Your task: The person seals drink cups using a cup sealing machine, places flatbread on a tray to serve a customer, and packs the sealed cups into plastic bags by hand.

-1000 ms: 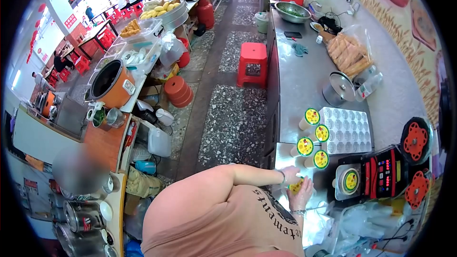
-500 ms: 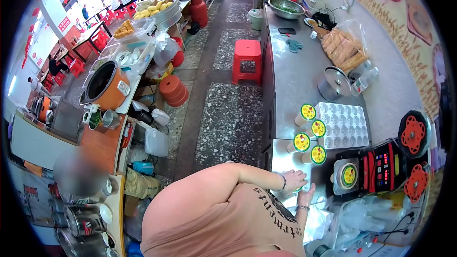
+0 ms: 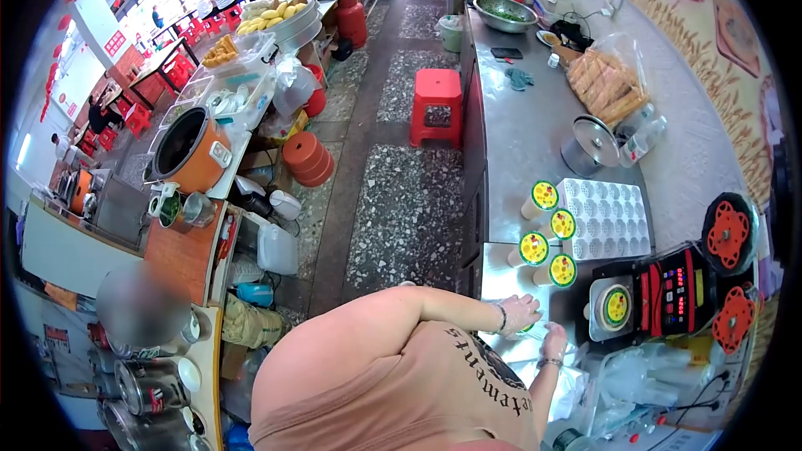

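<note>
My left hand, in a clear glove, is curled over a sealed cup. Only a bit of the cup's green lid edge shows beneath it. Just to its right, my right hand, also gloved, is held slightly apart with its fingers loosely bent and nothing visible in them. Several sealed cups with yellow and green printed lids, including one cup, stand ahead on the steel counter. On the right, a cup sits in the holder of a black cup-sealing machine.
A white tray with round hollows lies behind the cups. Beyond it are a lidded steel pot and a bag of fried dough sticks. Clear plastic packaging lies at lower right. A red stool stands in the aisle.
My right hand has shifted a little rightward, widening the space between my hands. My left hand stays over the cup. The whole view has shifted slightly.
</note>
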Motion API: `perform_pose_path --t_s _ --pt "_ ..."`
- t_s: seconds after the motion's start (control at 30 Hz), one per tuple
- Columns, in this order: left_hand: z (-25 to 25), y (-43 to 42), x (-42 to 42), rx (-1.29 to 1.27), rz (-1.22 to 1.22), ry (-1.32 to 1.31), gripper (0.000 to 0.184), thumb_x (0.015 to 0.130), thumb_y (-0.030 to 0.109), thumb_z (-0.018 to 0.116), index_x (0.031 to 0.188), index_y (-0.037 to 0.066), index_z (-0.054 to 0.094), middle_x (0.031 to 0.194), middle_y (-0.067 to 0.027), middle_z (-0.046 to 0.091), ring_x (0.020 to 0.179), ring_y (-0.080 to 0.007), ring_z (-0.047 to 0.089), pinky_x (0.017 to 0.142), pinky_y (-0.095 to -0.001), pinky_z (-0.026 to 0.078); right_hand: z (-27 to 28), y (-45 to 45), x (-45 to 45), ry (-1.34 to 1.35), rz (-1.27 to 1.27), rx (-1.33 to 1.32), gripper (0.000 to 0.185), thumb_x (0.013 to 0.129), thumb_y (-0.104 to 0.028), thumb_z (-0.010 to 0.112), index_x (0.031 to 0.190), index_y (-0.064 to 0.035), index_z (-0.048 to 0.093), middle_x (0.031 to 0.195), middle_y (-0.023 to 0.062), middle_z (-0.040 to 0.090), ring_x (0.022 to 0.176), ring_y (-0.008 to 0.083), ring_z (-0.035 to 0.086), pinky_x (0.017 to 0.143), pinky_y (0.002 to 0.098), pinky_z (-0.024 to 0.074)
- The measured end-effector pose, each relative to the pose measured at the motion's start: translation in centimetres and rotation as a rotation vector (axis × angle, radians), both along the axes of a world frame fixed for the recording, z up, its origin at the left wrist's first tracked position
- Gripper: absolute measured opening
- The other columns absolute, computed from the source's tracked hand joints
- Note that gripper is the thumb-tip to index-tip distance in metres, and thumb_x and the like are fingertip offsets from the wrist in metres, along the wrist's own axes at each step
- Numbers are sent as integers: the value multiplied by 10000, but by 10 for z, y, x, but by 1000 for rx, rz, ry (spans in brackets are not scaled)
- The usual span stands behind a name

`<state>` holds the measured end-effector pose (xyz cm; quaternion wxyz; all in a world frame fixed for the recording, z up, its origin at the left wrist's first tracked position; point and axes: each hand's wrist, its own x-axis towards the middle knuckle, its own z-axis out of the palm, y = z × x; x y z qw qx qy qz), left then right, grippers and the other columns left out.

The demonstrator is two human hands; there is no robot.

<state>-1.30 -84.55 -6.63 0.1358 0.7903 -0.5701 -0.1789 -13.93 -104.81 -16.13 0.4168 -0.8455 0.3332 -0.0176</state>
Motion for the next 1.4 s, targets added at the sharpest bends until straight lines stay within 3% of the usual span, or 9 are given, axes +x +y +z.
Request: perform_pose_path --t_s 0.27,0.33,0.4,0.47,0.83,1.03,1.2,1.27,1.4 --pt "-7 -13 5 81 3 37 549 762 278 632 1249 50 521 1202 -177 508 1122 -318 505 847 -442 506 31 24 3 -108 -132 42 239 891 -216 471 909 -9 589 832 163 609 769 252 550 747 385 455" --pt "-27 -10 6 -99 28 68 642 740 363 667 1286 80 483 1222 -168 518 1128 -319 514 920 -444 467 69 25 -1 62 71 164 367 869 -294 571 1072 12 559 1011 176 634 922 282 599 808 400 468" --pt "-23 -3 10 -62 -8 65 851 677 383 759 1382 75 396 1324 -231 441 1254 -367 424 1027 -446 391 72 15 -15 178 300 46 904 756 -456 725 1406 29 325 1400 243 426 1286 349 434 1071 385 355" --pt "-30 3 11 -162 -11 43 916 658 363 796 1405 61 361 1354 -256 401 1278 -390 391 1048 -450 370 113 10 -19 147 327 12 912 746 -474 729 1400 32 342 1404 245 422 1327 337 391 1104 384 311" --pt "-19 45 27 -86 262 280 885 754 347 767 1404 -38 305 1363 -271 394 1234 -399 439 1028 -428 394 165 -42 13 -267 -9 -753 269 838 -225 617 1053 -63 637 993 174 649 963 344 611 838 424 487" --pt "-43 50 27 -61 398 551 853 776 308 741 1403 -66 299 1313 -268 445 1212 -364 476 1006 -401 413 152 -4 26 -532 -146 -88 251 879 -254 639 1006 -38 658 945 125 680 874 221 659 781 329 505" --pt "-42 46 29 -144 458 637 215 839 158 648 991 11 609 748 -99 623 687 -197 589 655 -335 484 147 13 10 -653 -24 -658 168 809 -187 671 930 -72 647 933 127 637 893 316 603 789 400 479" --pt "-32 50 32 -239 465 606 132 866 120 603 899 -8 614 729 -84 606 660 -167 561 639 -318 475 146 -29 -6 -691 -447 -680 194 804 -160 660 946 -35 617 919 150 616 897 310 594 794 401 470" --pt "-43 51 28 -389 493 739 104 860 95 585 901 1 603 794 -100 581 756 -170 564 697 -316 482 36 -173 -90 -91 -740 -726 387 866 -274 565 1145 -7 582 1078 197 616 1074 300 533 962 407 371"
